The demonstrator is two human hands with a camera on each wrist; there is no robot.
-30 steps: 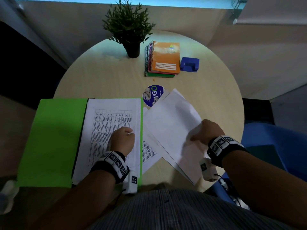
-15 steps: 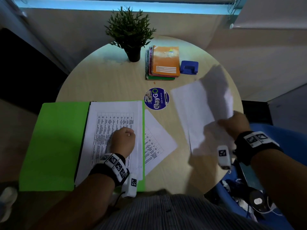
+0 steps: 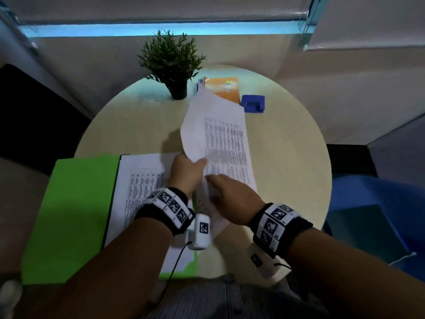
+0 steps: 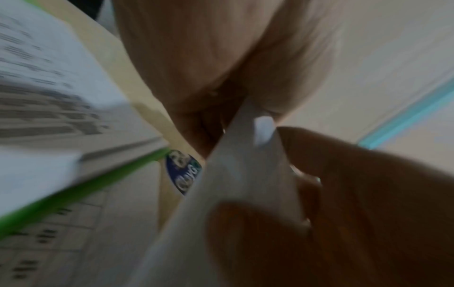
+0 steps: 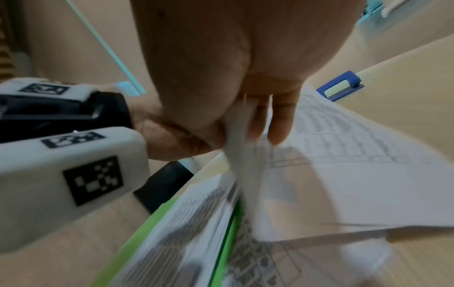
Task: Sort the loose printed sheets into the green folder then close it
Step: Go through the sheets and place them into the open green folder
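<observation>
thin paper sheets [image 3: 220,139] bend and flop; left hand [image 3: 187,172] pinches their bottom edge, right hand [image 3: 230,196] holds there too, over the folder [image 3: 76,215].

The green folder [image 3: 76,215] lies open at the table's near left edge with printed sheets [image 3: 142,192] inside. Two loose sheets [image 3: 220,139] are lifted above its right edge.

Dim rm, round beige table [image 3: 287,139], blue chair [image 3: 377,203], lit window strip [image 3: 161,31]
</observation>
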